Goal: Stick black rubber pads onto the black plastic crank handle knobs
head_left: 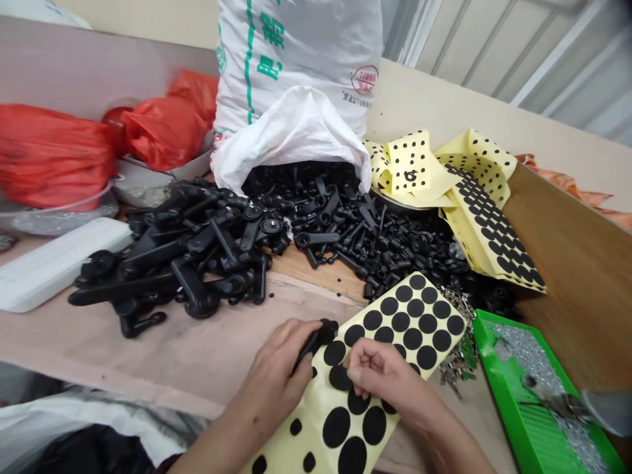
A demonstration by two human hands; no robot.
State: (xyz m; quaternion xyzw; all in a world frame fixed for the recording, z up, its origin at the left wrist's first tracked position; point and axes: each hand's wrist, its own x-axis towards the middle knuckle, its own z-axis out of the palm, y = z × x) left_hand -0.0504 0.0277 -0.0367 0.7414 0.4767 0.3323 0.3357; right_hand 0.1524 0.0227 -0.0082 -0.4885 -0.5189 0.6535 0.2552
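Observation:
My left hand [279, 372] is closed around a small black plastic crank handle [324, 332], its round end showing past the fingertips. Beneath both hands lies a pale yellow sheet [320, 401] of round black stickers, large discs at one end and smaller dots lower down. My right hand [382, 374] rests over the sheet with its fingers curled in and thumb against them, beside a black disc [338, 378]. Whether a sticker is between those fingertips is hidden. A heap of larger black crank handles [197, 257] lies beyond my left hand.
Black parts spill from a white woven sack [296, 131] at the back. More sticker sheets [494, 230] are stacked right of it. A green tray [538, 395] of small metal pieces stands at right. Red bags [54, 155] and a white block [64, 263] sit left.

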